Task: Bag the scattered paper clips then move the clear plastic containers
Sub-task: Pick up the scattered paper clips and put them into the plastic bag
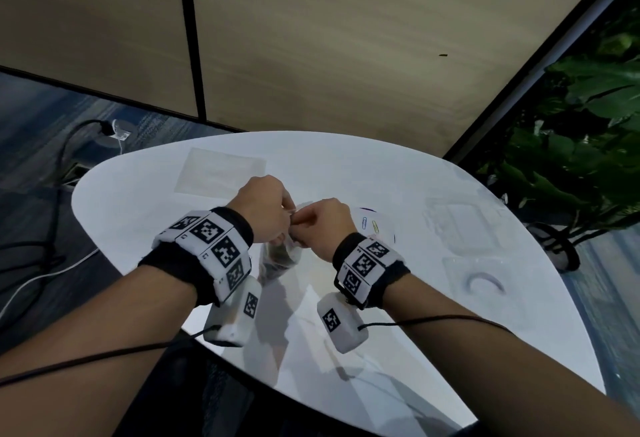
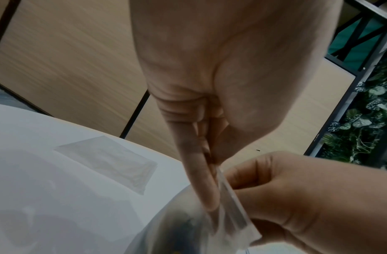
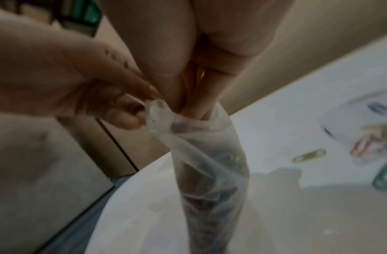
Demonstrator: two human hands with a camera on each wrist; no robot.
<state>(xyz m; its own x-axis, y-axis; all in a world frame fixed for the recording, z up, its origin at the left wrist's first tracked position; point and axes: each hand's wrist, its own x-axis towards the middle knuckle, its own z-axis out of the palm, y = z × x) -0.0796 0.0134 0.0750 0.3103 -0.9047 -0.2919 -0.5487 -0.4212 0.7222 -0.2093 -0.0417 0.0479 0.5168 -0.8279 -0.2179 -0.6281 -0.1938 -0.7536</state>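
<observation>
We pinch bag mouth, left hand and right hand both; bag hangs below, loose paper clips just right.

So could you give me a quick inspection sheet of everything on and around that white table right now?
Surface: white rounded table, glossy, with shadows and reflections.
Job's things: clear bag with coloured paper clips inside, held upright above the table; loose paper clips to its right; clear plastic containers further right, seemingly empty.
Clutter: a second flat clear bag lies at the far side.
Hands: left hand and right hand both pinch the bag's top edge with their fingers.
Cables: thin black leads run from the wrist units; cords and a plug lie on the floor.
Surroundings: beige wall panels, green plants at right.
</observation>
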